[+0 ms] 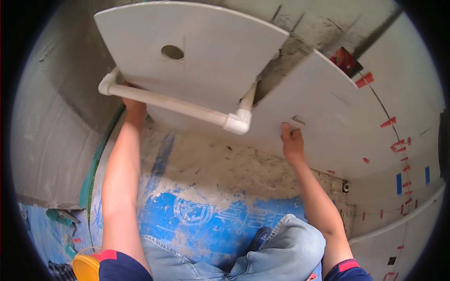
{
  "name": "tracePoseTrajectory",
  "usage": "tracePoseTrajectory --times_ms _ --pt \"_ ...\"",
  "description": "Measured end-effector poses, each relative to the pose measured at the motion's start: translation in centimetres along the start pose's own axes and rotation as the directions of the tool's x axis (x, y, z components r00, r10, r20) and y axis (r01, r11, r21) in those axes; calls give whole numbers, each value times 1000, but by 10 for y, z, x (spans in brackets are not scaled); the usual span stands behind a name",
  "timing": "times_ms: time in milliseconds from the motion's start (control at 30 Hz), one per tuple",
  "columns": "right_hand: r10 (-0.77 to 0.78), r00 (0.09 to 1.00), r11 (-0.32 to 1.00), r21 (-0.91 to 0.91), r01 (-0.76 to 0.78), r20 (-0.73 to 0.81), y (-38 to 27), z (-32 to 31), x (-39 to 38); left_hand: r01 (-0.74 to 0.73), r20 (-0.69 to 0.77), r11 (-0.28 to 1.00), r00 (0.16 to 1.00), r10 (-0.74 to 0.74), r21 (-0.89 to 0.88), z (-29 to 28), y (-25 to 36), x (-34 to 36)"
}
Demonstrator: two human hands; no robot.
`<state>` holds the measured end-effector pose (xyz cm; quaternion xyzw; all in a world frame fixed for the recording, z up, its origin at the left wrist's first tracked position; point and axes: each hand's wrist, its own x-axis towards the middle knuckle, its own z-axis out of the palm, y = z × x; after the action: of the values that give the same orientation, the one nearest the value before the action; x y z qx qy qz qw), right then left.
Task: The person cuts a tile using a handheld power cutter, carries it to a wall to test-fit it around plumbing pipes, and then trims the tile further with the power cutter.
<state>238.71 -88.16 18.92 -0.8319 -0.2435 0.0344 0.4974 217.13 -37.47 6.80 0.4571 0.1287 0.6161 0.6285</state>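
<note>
In front of me a large white wall tile (220, 51) with a round hole stands against the wall. A white plastic pipe with elbows (183, 107) juts out across its lower part. My left hand (135, 100) is at the tile's lower left, behind the pipe; its fingers are mostly hidden. On the right, another white tile (328, 103) has a small slot cut in it. My right hand (293, 140) rests against this tile's face just below the slot, fingers apart, some of them bent. A dark, rough gap separates the upper parts of the two tiles.
A red wall box (346, 62) sits above the right tile. Red spacers (398, 146) line the joints farther right. Dusty blue sheeting (225, 215) covers the floor. At lower left are a yellow bucket (86, 267) and a green strip (96, 164) along the grey wall.
</note>
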Motion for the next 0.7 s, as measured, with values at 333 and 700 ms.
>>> tracePoseTrajectory --times_ms 333,700 --pt "-14 992 999 -38 19 124 -32 -5 -3 292 -373 942 865 -335 -167 53 65 -2" --pt "70 914 896 378 -234 400 -43 -50 -4 204 -265 949 954 -138 240 45 54 21"
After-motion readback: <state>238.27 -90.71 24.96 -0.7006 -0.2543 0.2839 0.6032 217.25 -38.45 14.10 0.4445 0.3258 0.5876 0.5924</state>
